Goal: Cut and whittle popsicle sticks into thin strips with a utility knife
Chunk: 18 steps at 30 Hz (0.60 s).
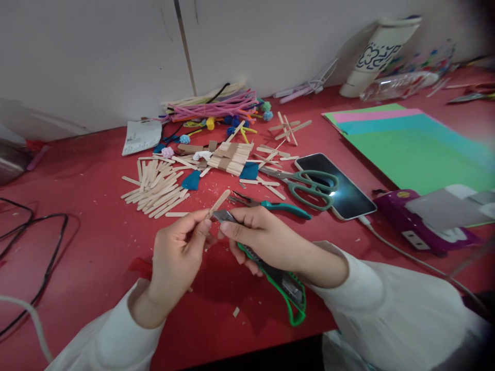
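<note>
My left hand [178,253] pinches a wooden craft stick [218,201] between thumb and fingers, holding it just above the red table [96,206]. My right hand [263,238] grips a green and black utility knife [282,286], its grey blade [225,216] touching the lower end of the stick. Both hands meet near the table's front middle. Small wood shavings lie on the table around them.
A pile of craft sticks [157,188], a glued stick panel [231,157], pipe cleaners [216,108], green scissors [309,186], teal pliers [270,204], a phone [340,188], coloured paper sheets [417,147], a purple device [421,221], and black cables [46,247] at left.
</note>
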Each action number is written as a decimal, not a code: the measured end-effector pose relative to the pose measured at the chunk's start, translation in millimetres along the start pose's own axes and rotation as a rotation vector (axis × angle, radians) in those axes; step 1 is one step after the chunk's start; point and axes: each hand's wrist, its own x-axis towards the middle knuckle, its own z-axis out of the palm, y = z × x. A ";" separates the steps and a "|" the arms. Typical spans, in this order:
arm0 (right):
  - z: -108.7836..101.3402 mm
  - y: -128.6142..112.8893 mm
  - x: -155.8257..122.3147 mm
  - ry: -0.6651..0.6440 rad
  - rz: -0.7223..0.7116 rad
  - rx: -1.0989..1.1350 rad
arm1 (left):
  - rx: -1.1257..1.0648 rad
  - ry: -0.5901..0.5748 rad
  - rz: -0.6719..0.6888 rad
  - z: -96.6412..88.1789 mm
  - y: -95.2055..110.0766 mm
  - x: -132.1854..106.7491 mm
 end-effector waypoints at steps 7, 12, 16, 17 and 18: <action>0.1 6.8 4.3 0.049 -0.176 -0.058 | -0.148 -0.008 -0.152 -1.6 2.3 4.4; -0.9 8.8 3.5 0.181 -0.354 -0.379 | -0.218 -0.039 -0.184 -4.3 1.0 6.0; -0.7 6.8 3.3 0.165 -0.286 -0.320 | -0.253 -0.041 -0.203 -2.6 -1.5 5.2; -0.1 5.7 3.5 0.117 -0.216 -0.214 | -0.261 -0.029 -0.200 -1.5 -1.9 4.9; 0.5 4.5 3.6 0.072 -0.147 -0.103 | -0.268 -0.018 -0.194 -0.4 -2.2 4.6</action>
